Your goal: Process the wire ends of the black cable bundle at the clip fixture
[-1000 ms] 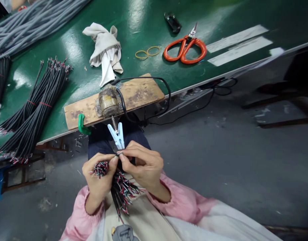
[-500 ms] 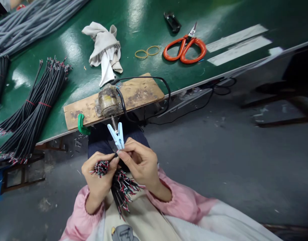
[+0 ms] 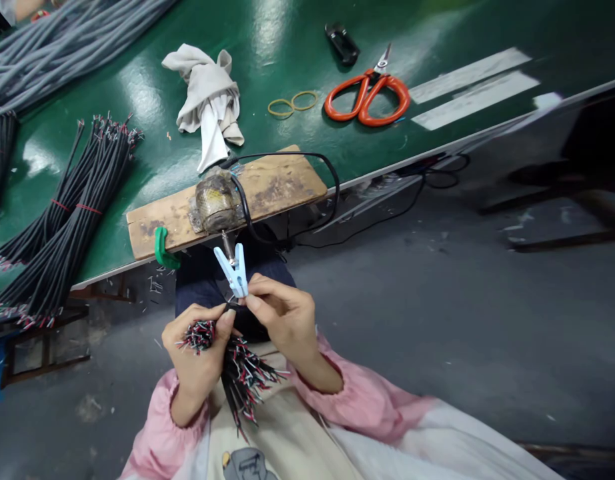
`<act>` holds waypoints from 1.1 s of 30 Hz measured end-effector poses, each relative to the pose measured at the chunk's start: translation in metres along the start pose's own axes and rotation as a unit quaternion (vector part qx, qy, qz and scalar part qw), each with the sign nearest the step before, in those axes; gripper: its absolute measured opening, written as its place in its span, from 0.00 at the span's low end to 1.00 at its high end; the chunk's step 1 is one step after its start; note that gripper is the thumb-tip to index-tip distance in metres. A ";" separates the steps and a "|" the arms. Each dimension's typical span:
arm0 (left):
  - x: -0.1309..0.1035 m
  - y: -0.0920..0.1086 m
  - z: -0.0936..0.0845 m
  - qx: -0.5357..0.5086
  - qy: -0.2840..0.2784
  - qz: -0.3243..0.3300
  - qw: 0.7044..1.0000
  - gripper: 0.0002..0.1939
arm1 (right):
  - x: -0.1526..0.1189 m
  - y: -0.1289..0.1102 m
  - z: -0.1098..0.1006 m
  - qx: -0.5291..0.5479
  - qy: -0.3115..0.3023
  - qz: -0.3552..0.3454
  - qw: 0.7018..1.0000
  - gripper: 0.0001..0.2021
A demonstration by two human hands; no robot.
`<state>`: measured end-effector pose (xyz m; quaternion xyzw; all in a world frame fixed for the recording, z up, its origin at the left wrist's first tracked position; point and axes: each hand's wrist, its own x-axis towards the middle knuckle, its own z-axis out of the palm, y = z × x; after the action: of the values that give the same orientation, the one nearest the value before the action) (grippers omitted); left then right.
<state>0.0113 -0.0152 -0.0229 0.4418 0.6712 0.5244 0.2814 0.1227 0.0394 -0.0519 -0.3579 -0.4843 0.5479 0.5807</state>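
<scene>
My left hand [image 3: 195, 363] is closed round a bundle of black cables [image 3: 200, 335] with red, white and black wire ends. One cable tip sticks up between its thumb and forefinger. My right hand [image 3: 282, 320] pinches thin wires at that tip, just under a light blue clothespin [image 3: 236, 275]. The clothespin sits at the end of a metal shaft [image 3: 228, 245] from a small motor [image 3: 217, 203]. Below the hands, more black cables [image 3: 245, 380] with bare coloured ends lie on my lap.
The motor is on a wooden board [image 3: 287, 180] with a green clamp [image 3: 163, 248] at the table edge. On the green table [image 3: 152, 160] lie cable bundles [image 3: 90, 207], grey cables [image 3: 77, 50], a cloth [image 3: 207, 100], rubber bands [image 3: 292, 103], orange-handled scissors [image 3: 382, 100] and a black tool [image 3: 342, 43].
My right fingertips have shifted slightly right, away from my left thumb, and thin wires now show spread between the two hands. The left hand has barely moved.
</scene>
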 end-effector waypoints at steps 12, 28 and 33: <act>0.001 0.001 0.002 -0.009 0.007 0.019 1.000 0.03 | -0.001 -0.004 -0.001 -0.064 -0.015 -0.035 0.997 0.07; 0.018 0.013 -0.015 -0.054 -0.186 -0.029 0.981 0.04 | 0.009 0.003 -0.016 0.180 -0.254 0.160 0.937 0.21; 0.017 0.014 -0.013 -0.027 -0.157 -0.012 0.987 0.03 | 0.029 0.008 -0.014 0.174 -0.209 0.238 0.932 0.23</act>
<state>-0.0034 -0.0049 -0.0039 0.5027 0.6095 0.4631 0.4017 0.1317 0.0705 -0.0580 -0.2331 -0.3921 0.8085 0.3717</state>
